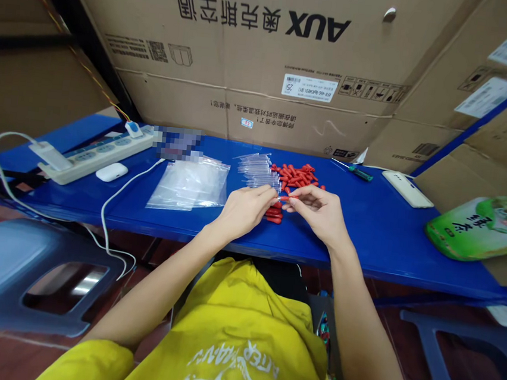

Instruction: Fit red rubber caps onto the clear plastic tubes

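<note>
My left hand (246, 210) is closed at the front of the blue table, its fingers pinching a thin clear tube that they mostly hide. Facing it, my right hand (322, 213) pinches a small red rubber bulb (285, 198) between thumb and fingertips. Bulb and tube meet between the two hands; how far one sits on the other is too small to tell. Just beyond lie a row of clear dropper tubes (255, 167) and a loose heap of red rubber bulbs (300, 175). Several more red pieces (273, 214) lie below my fingertips, partly hidden.
Clear plastic bags (189, 184) lie left of the tubes. Further left are a white earbud case (112, 171), a cable and a power strip (105, 150). To the right are a screwdriver (358, 172), a phone (406, 189) and a green bag (478, 229). Cardboard (249, 52) stands behind.
</note>
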Available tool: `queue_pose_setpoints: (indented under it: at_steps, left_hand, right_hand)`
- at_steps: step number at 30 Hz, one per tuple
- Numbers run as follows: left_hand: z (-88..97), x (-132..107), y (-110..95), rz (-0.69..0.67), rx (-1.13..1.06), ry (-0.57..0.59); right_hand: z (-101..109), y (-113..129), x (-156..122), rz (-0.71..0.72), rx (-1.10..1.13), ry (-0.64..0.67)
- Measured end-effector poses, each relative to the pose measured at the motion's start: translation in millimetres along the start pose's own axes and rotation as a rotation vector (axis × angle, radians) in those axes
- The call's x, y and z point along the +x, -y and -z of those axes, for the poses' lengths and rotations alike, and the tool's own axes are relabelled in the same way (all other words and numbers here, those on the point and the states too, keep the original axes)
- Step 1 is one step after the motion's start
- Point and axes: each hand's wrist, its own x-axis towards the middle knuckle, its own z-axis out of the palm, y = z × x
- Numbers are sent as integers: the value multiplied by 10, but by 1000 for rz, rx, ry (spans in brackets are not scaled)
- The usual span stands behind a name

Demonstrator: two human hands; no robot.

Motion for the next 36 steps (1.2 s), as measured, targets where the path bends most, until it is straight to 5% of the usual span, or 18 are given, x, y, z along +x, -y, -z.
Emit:
queue_pose_setpoints:
  at_steps: [16, 36]
  left_hand:
    - [0, -3, 48, -83, -136, 77]
    - [6, 10, 20, -67, -185, 18]
  right_hand:
    - [7, -33, -15, 5, 76, -12]
    - [-9, -14, -28, 98, 4, -21]
